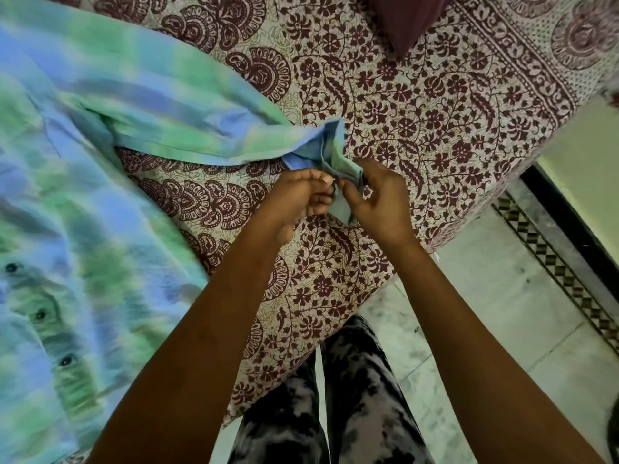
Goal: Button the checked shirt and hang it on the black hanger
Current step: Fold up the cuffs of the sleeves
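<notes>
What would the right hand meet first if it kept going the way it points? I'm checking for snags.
Probably the cuff that the right hand already pinches, then the sleeve beyond; depth is unclear.

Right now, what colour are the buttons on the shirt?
Dark, on the blue-green shirt; head view shows the buttons.

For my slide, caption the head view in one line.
Both hands, left hand and right hand, pinch the sleeve cuff of the checked shirt spread on a patterned bedsheet.
</notes>
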Demonstrator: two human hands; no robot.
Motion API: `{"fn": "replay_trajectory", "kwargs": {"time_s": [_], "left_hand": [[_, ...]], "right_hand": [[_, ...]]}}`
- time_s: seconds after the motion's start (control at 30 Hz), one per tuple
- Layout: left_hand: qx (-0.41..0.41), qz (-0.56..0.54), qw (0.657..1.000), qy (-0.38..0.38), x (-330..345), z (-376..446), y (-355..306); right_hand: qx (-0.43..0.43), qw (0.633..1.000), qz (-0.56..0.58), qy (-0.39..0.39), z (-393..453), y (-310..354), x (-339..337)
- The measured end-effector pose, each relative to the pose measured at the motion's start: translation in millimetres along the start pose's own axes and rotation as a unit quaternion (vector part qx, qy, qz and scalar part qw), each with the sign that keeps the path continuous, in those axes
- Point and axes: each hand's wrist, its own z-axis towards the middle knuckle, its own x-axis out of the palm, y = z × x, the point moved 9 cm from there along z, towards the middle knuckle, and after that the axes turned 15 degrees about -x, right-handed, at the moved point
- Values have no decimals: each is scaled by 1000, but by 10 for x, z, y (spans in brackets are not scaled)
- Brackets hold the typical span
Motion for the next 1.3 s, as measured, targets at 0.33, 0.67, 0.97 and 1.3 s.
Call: {"fn": "replay_trajectory", "kwargs": {"time_s": [0.33, 0.67, 0.97, 1.3], "left_hand": [[-49, -289, 956, -30, -6, 82, 259], [63, -446, 881, -145, -127, 117, 748], [47, -179, 964, -191, 25, 113, 593], [-38, -33, 975, -217, 87, 221, 852]], "right_hand": [[-128, 968, -214, 15, -424, -185, -183], [365, 896, 214, -136, -777, -1010, 153], [382, 863, 217, -249, -718, -1154, -102], [346, 906, 124, -211, -841, -1170, -274]]}}
